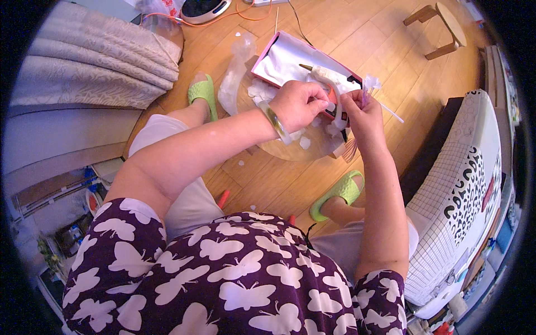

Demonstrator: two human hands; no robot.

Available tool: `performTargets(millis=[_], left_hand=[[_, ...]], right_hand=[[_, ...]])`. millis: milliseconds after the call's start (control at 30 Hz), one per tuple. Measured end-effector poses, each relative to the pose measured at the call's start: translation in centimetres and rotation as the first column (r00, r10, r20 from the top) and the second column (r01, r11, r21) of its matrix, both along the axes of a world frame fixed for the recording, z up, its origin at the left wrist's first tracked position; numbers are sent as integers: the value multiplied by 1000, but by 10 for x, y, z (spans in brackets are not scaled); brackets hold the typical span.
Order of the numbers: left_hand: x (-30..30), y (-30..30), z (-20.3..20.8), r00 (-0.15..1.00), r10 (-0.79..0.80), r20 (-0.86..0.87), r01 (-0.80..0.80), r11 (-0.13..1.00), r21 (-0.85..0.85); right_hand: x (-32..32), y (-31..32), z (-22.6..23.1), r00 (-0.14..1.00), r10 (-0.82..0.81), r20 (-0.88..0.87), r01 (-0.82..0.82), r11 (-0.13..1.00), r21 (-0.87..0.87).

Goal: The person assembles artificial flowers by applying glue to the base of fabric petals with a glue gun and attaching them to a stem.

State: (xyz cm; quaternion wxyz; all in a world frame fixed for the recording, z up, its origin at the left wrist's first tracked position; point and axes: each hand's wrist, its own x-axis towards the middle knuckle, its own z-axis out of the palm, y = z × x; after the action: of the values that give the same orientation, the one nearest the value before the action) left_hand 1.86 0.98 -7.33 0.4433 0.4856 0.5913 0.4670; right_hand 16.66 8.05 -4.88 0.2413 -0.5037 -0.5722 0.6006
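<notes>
My left hand (298, 106), with a pale bangle (273, 120) at the wrist, is closed in a pinch on a small whitish piece (330, 106). Close beside it, my right hand (363, 114) pinches a thin purple stem topped by a clear, crinkled flower-like piece (371, 84). Just beyond the hands lies what looks like a white glue gun (329, 75) with an orange trigger, partly hidden by my fingers. It rests at a pink-edged box (268, 50) lined with white. A thin white stick (392, 113) pokes out past my right hand.
Under the hands is a round clear surface (279, 153) with white scraps (305, 143). Crumpled translucent plastic (229, 89) lies left of the box. A wooden stool (446, 28) stands far right, a covered bed-like piece (446, 223) at right, and a draped cloth (106, 56) at left.
</notes>
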Motion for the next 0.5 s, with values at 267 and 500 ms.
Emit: performTargets(millis=[267, 500], left_hand=[[19, -15, 7, 918, 56, 393, -11, 993, -116], [24, -19, 11, 867, 43, 497, 37, 988, -149]], right_hand=[[3, -3, -8, 999, 25, 23, -27, 995, 91], [2, -5, -4, 999, 2, 53, -6, 997, 76]])
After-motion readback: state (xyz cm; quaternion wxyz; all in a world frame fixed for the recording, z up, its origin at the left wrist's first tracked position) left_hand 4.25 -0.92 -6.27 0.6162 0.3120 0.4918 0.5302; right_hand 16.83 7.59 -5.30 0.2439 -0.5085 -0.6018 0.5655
